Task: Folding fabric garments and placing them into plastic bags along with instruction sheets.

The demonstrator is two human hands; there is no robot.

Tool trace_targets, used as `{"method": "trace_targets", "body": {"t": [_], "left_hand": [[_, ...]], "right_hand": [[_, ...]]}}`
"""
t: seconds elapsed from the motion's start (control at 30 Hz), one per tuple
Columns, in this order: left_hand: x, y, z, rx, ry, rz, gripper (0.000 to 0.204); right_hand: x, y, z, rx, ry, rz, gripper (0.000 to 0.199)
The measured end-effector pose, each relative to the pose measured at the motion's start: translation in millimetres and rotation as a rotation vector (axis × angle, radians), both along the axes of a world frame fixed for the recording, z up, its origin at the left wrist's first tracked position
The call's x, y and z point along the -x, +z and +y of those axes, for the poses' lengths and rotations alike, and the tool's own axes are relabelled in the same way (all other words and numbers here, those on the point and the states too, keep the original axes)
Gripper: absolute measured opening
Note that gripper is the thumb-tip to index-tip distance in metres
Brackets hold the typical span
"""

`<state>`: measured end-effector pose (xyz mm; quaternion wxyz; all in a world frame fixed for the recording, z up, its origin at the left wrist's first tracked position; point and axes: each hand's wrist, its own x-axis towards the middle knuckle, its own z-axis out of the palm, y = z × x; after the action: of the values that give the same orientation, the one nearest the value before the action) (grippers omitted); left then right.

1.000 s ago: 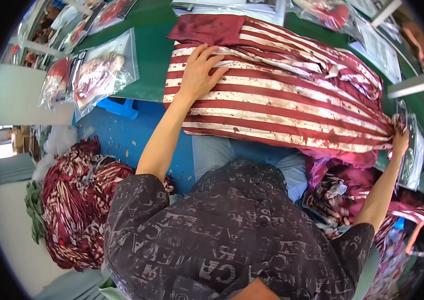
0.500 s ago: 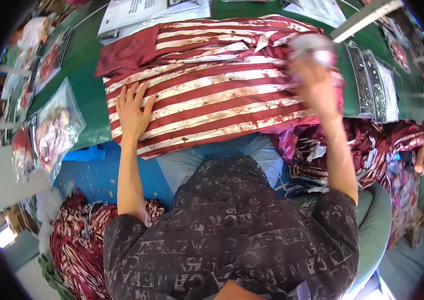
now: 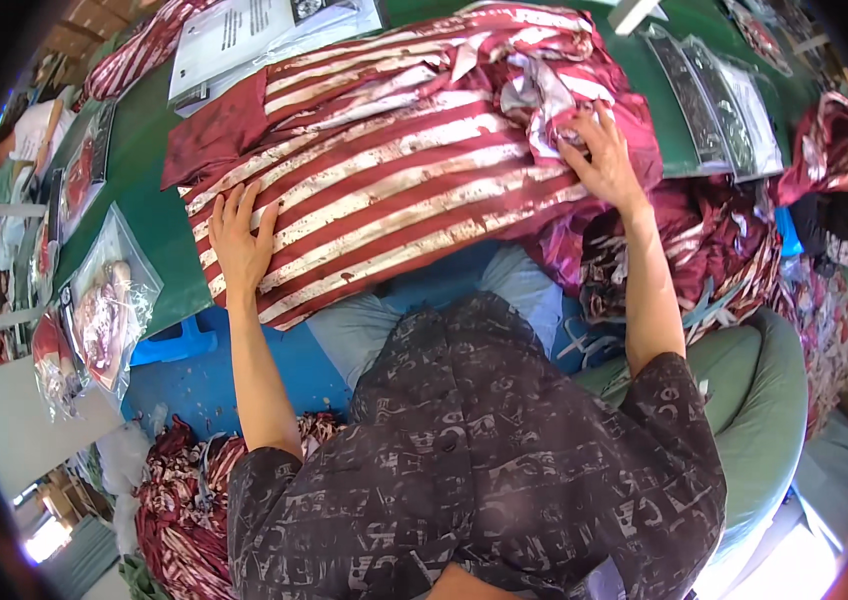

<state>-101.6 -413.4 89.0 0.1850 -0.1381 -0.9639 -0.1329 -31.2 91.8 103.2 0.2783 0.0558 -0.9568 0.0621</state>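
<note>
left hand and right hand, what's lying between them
In the head view, red-and-white striped cloth with dark spots spans the stretch between the left hand and the right hand; no separate object shows on it there.

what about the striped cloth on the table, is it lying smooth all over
No, the red-and-white striped cloth is bunched and crumpled near its right end on the green table.

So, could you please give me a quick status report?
Left fingers spread on striped cloth; right fingers on its crumpled right part. Cloth overhangs green table. Bagged item at left, apart from cloth.
</note>
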Motion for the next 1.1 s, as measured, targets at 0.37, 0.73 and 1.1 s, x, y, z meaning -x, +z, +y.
{"method": "trace_targets", "body": {"t": [0.37,0.73,1.1], "left_hand": [[0,0,0,0.067,-0.036,0.01,0.041],[-2,-5,-7,0.031,0.007,0.026,0.044],[-3,0,-11,-0.097,-0.065,0.24,0.052]], "right_hand": [[-130,-124,-114,2.824,-0.184,-0.349,0.055],[-184,-101,26,2.512,-0.099,0.694,0.035],[-45,192,-31,1.086,-0.05,0.006,0.042]]}}
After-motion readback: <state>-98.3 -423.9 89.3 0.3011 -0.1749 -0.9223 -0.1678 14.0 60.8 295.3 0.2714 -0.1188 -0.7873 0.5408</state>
